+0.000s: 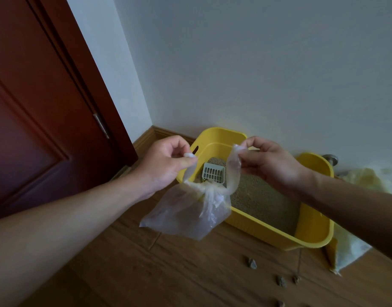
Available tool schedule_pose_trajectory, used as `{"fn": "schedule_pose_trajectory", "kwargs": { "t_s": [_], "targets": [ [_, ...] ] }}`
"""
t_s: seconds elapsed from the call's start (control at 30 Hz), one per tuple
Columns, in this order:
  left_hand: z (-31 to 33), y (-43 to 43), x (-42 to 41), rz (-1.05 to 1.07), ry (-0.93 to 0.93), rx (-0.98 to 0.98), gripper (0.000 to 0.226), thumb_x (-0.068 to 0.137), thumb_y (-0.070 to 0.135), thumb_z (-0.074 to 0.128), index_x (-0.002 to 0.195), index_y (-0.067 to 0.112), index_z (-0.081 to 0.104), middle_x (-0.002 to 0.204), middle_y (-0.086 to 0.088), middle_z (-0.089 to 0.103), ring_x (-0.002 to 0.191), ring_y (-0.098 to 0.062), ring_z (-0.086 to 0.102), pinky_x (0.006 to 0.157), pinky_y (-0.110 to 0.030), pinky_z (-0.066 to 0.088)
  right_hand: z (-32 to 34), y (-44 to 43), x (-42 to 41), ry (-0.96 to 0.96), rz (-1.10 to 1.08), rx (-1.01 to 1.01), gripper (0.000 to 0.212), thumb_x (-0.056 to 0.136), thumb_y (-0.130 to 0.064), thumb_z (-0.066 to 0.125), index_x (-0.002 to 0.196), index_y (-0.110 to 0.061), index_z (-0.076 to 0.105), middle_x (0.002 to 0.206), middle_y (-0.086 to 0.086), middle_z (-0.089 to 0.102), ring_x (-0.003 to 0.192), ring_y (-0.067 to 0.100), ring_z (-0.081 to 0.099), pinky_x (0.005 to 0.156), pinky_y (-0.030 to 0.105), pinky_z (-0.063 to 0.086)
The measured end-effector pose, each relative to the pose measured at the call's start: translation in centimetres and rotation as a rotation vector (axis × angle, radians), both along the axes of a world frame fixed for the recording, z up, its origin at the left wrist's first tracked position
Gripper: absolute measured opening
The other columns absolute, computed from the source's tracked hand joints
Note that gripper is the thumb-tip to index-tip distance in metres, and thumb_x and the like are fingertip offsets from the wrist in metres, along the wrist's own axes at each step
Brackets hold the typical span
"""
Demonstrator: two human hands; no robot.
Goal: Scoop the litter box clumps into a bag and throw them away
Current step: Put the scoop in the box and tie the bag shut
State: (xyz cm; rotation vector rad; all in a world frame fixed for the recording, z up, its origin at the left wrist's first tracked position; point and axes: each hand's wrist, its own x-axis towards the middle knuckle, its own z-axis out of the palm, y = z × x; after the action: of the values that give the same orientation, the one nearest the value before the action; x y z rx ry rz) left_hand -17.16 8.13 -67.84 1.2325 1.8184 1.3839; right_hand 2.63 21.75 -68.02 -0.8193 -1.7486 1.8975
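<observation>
A clear plastic bag (186, 216) hangs in the air in front of the yellow litter box (276, 234). Its neck is gathered into a knot, and two handle ends stick up. My left hand (166, 165) pinches the left end, and my right hand (268, 161) pinches the right end. The two ends are pulled apart. Inside the box lies tan litter (261, 196), and a pale grey slotted scoop (213, 173) rests in its far left corner. Several dark clumps (251, 263) lie on the wooden floor in front of the box.
A dark red door (35, 107) stands at the left with its hinge near the corner. White walls meet behind the box. A white and yellow bag (349, 244) lies on the floor to the right of the box. A metal object (330, 159) sits behind it.
</observation>
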Motion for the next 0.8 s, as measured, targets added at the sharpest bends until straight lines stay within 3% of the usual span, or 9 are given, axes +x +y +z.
{"fn": "schedule_pose_trajectory", "kwargs": {
  "t_s": [0.1, 0.23, 0.33, 0.43, 0.53, 0.7, 0.8],
  "targets": [
    [0.3, 0.5, 1.0, -0.087, -0.009, -0.005, 0.019, 0.076, 0.010, 0.072, 0.069, 0.018, 0.057, 0.083, -0.012, 0.064, 0.077, -0.020, 0.055, 0.075, -0.031, 0.046, 0.4, -1.0, -0.5, 0.003, 0.015, -0.021, 0.016, 0.096, -0.006, 0.058, 0.084, -0.016, 0.057, 0.082, 0.014, 0.064, 0.074, 0.021, 0.060, 0.070, 0.030, 0.053],
    [0.4, 1.0, 2.0, -0.151, 0.033, -0.031, 0.030, 0.079, -0.005, 0.074, 0.067, 0.017, 0.058, 0.079, -0.010, 0.065, 0.075, -0.019, 0.058, 0.075, -0.035, 0.048, 0.6, -2.2, -1.3, 0.001, 0.021, -0.043, 0.016, 0.096, -0.004, 0.056, 0.085, -0.015, 0.055, 0.084, 0.020, 0.060, 0.072, 0.025, 0.056, 0.059, 0.025, 0.051],
    [0.5, 1.2, 2.5, -0.147, 0.009, -0.033, 0.026, 0.076, -0.004, 0.078, 0.071, 0.013, 0.058, 0.068, -0.002, 0.061, 0.068, -0.019, 0.057, 0.069, -0.032, 0.049, 0.7, -2.6, -1.5, -0.016, 0.033, -0.034, 0.013, 0.096, -0.003, 0.056, 0.087, -0.014, 0.056, 0.081, 0.018, 0.064, 0.069, 0.022, 0.060, 0.056, 0.023, 0.050],
    [0.4, 1.2, 2.8, -0.119, -0.031, -0.046, 0.023, 0.074, 0.000, 0.080, 0.072, 0.011, 0.060, 0.064, -0.003, 0.064, 0.063, -0.018, 0.059, 0.065, -0.031, 0.049, 0.7, -2.9, -1.6, -0.013, 0.039, -0.063, 0.011, 0.096, -0.004, 0.057, 0.088, -0.012, 0.057, 0.076, 0.016, 0.066, 0.064, 0.020, 0.065, 0.056, 0.024, 0.051],
    [0.2, 1.2, 3.1, -0.051, -0.080, -0.097, 0.016, 0.074, 0.006, 0.081, 0.073, 0.010, 0.066, 0.066, -0.006, 0.067, 0.064, -0.017, 0.061, 0.067, -0.032, 0.050, 0.7, -3.4, -1.7, 0.036, 0.062, -0.148, 0.006, 0.093, -0.002, 0.058, 0.093, -0.008, 0.058, 0.084, 0.025, 0.064, 0.071, 0.029, 0.062, 0.064, 0.033, 0.050],
    [0.4, 1.3, 3.5, 0.015, -0.249, -0.138, 0.004, 0.080, 0.012, 0.077, 0.078, 0.009, 0.074, 0.073, -0.007, 0.073, 0.069, -0.015, 0.067, 0.068, -0.029, 0.052, 0.1, -3.6, -1.6, 0.008, 0.154, -0.042, 0.047, 0.067, -0.009, 0.076, 0.111, -0.012, 0.060, 0.090, 0.030, 0.064, 0.082, 0.030, 0.062, 0.074, 0.040, 0.049],
    [0.6, 1.2, 4.0, -0.018, -0.390, -0.177, 0.014, 0.082, 0.015, 0.074, 0.090, 0.003, 0.075, 0.083, -0.013, 0.075, 0.076, -0.017, 0.071, 0.067, -0.026, 0.055, -0.2, -3.7, -1.8, -0.052, 0.091, 0.115, 0.048, 0.071, -0.006, 0.085, 0.111, -0.016, 0.060, 0.077, 0.016, 0.066, 0.073, 0.025, 0.062, 0.070, 0.039, 0.049]
  ]
}}
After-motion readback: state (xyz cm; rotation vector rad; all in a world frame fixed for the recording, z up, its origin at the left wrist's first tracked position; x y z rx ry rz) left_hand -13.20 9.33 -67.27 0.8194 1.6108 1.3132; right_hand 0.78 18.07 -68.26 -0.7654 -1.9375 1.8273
